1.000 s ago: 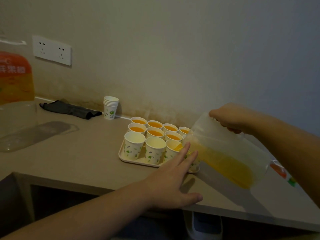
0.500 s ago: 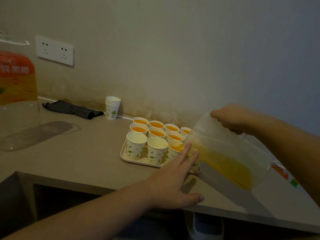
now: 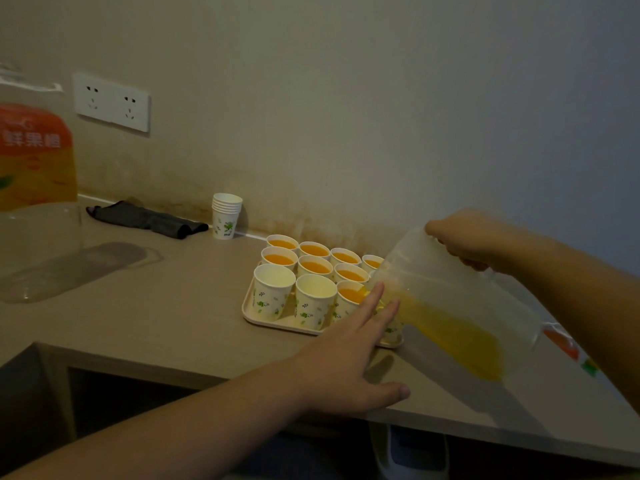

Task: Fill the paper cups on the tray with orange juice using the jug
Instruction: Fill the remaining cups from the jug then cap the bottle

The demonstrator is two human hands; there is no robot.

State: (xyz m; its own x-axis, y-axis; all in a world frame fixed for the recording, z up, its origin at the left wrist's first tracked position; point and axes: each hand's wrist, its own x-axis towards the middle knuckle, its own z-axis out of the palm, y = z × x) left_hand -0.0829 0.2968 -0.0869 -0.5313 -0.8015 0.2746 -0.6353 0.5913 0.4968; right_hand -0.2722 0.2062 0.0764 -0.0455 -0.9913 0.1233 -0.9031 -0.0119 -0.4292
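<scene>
A translucent jug [image 3: 460,313], tipped spout-down toward the left, pours orange juice into a paper cup [image 3: 349,299] in the front row of a tray [image 3: 252,315] near the counter's [image 3: 156,306] front edge. The right hand [image 3: 464,237] grips the jug at its raised rear; the left hand [image 3: 349,362], fingers straight, rests against the tray's front edge. Two empty cups [image 3: 274,291] stand further left, beyond the spout, so the jug likely shifts leftward next.

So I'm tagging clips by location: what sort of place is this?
Probably a plain indoor counter in a home or small pantry: a beige countertop against a bare wall, a double wall socket above it, and a tray of paper cups with spare stacked cups.
</scene>
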